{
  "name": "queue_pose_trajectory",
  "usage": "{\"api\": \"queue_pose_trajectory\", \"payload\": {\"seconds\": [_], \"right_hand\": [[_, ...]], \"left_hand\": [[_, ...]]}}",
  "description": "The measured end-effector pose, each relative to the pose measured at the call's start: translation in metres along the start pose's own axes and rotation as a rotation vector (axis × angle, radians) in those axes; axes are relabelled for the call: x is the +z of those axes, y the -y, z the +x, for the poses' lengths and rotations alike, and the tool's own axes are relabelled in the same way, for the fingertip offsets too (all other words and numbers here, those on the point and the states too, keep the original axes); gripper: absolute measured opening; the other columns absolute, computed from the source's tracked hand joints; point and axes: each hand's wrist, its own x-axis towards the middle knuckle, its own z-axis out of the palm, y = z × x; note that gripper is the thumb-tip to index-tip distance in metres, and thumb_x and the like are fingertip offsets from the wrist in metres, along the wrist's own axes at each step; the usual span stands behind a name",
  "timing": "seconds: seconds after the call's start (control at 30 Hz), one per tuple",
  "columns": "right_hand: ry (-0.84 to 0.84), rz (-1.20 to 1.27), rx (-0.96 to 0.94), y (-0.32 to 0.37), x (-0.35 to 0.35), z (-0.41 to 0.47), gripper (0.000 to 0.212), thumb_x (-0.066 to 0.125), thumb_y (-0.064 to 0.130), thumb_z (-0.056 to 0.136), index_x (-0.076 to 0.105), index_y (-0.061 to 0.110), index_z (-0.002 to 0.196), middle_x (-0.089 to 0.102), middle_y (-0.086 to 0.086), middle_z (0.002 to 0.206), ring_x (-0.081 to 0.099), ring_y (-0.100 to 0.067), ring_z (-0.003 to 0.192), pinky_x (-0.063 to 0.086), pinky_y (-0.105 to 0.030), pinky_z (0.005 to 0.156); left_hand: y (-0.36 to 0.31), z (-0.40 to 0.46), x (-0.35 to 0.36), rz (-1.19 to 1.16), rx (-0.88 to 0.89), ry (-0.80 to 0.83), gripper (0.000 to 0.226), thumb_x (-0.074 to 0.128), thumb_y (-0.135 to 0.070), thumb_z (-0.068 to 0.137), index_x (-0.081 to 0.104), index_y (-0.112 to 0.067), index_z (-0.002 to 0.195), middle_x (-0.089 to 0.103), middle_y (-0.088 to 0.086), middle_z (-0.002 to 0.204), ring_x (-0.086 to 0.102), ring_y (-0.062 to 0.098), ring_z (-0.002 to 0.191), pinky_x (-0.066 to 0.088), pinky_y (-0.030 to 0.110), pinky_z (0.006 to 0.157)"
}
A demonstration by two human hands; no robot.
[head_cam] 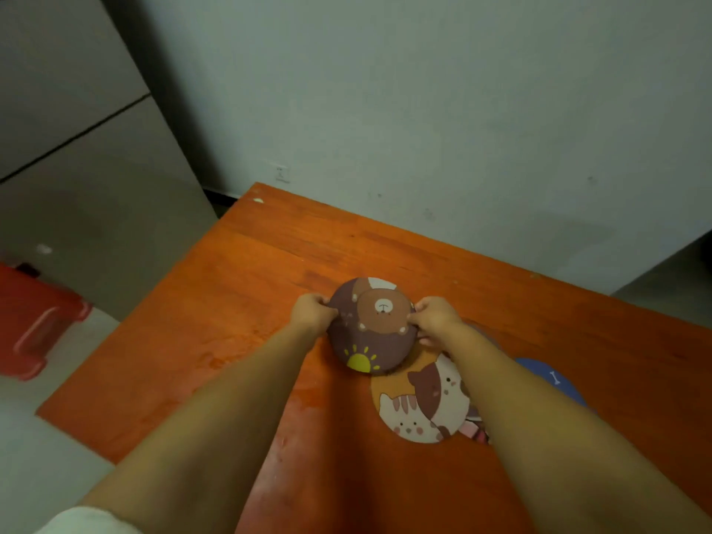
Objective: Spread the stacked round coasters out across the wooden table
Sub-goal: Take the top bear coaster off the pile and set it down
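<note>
A brown round coaster (370, 333) with a bear face and a yellow sun is held between both hands over the orange wooden table (239, 321). My left hand (313, 312) pinches its left edge and my right hand (433, 316) pinches its right edge. Its near edge overlaps an orange coaster (420, 402) printed with cats, which lies flat on the table. A blue coaster (554, 379) with a white bone lies to the right, partly hidden by my right forearm. Part of another coaster (476, 427) peeks out beside that forearm.
A grey-white wall (424, 109) runs along the table's far edge. A red plastic stool (34, 321) stands on the floor to the left, beyond the table's left edge. A pale cabinet (77, 148) stands at the back left.
</note>
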Motion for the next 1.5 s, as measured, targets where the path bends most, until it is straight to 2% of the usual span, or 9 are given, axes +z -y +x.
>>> {"api": "queue_pose_trajectory", "payload": {"seconds": [0.43,0.6,0.87,0.97,1.03,1.17,1.27,1.37,1.5], "right_hand": [[0.001,-0.015,-0.136,0.046,0.093,-0.061,0.027,0.058,0.008,0.093,0.048,0.015,0.069,0.054,-0.016,0.099,0.057,-0.031,0.083,0.051,-0.028,0.044],[-0.074,-0.013,-0.048,0.044,0.154,-0.083,0.032,0.058,0.006,0.091,0.047,0.017,0.064,0.058,-0.016,0.094,0.055,-0.022,0.057,0.048,-0.021,0.030],[-0.244,0.117,0.096,0.013,0.238,-0.131,0.020,0.059,0.008,0.090,0.051,0.012,0.072,0.060,-0.013,0.089,0.060,-0.025,0.076,0.053,-0.028,0.049],[-0.308,0.085,0.093,0.004,0.255,-0.139,0.013,0.056,0.008,0.091,0.051,0.008,0.079,0.060,-0.013,0.081,0.061,-0.028,0.071,0.060,-0.043,0.066],[-0.354,0.062,0.097,0.000,0.262,-0.140,0.016,0.056,0.011,0.091,0.051,0.009,0.076,0.059,-0.012,0.080,0.063,-0.032,0.077,0.058,-0.046,0.075],[-0.373,-0.056,0.090,-0.010,0.268,-0.136,0.013,0.055,0.018,0.092,0.050,0.013,0.082,0.063,-0.013,0.090,0.062,-0.032,0.091,0.041,-0.031,0.066],[-0.380,-0.227,0.101,-0.015,0.271,-0.132,0.013,0.055,0.024,0.093,0.056,0.011,0.098,0.063,-0.013,0.109,0.061,-0.032,0.101,0.045,-0.036,0.072],[-0.407,-0.356,0.083,-0.015,0.271,-0.132,0.027,0.056,0.028,0.093,0.055,0.013,0.115,0.056,-0.011,0.122,0.056,-0.030,0.112,0.050,-0.039,0.082],[-0.380,-0.407,0.070,-0.011,0.256,-0.135,0.035,0.055,0.029,0.093,0.049,0.015,0.125,0.050,-0.011,0.129,0.052,-0.031,0.118,0.049,-0.042,0.087]], "left_hand": [[0.061,-0.035,-0.124,-0.123,-0.061,0.062,0.035,0.054,0.004,0.091,0.040,-0.012,0.063,0.050,0.008,0.072,0.049,0.027,0.092,0.042,0.037,0.080],[0.104,-0.024,-0.166,-0.028,-0.042,0.159,0.035,0.055,0.003,0.090,0.039,-0.013,0.063,0.049,0.007,0.072,0.052,0.025,0.078,0.044,0.033,0.062],[0.151,-0.014,-0.199,0.229,0.061,0.297,0.036,0.056,0.004,0.088,0.042,-0.016,0.062,0.045,0.006,0.062,0.044,0.015,0.054,0.039,0.027,0.049],[0.159,-0.006,-0.197,0.303,0.148,0.289,0.037,0.060,0.003,0.085,0.042,-0.016,0.060,0.045,0.005,0.061,0.046,0.018,0.055,0.042,0.028,0.052],[0.162,-0.002,-0.192,0.373,0.212,0.268,0.038,0.061,0.001,0.083,0.041,-0.018,0.059,0.046,0.004,0.060,0.052,0.022,0.066,0.046,0.032,0.062],[0.163,0.002,-0.181,0.598,0.357,0.221,0.038,0.061,-0.005,0.082,0.038,-0.023,0.058,0.066,0.019,0.086,0.061,0.030,0.088,0.047,0.036,0.076],[0.163,0.002,-0.177,0.756,0.435,0.223,0.004,0.059,-0.009,0.084,0.056,-0.009,0.081,0.066,0.023,0.109,0.060,0.036,0.105,0.047,0.040,0.083],[0.167,0.005,-0.173,0.958,0.518,0.192,0.031,0.059,-0.019,0.087,0.051,-0.005,0.113,0.056,0.019,0.123,0.050,0.037,0.119,0.045,0.045,0.091],[0.155,0.001,-0.172,1.038,0.593,0.172,0.041,0.062,-0.023,0.087,0.044,-0.006,0.119,0.049,0.016,0.128,0.043,0.036,0.125,0.044,0.047,0.093]]}}
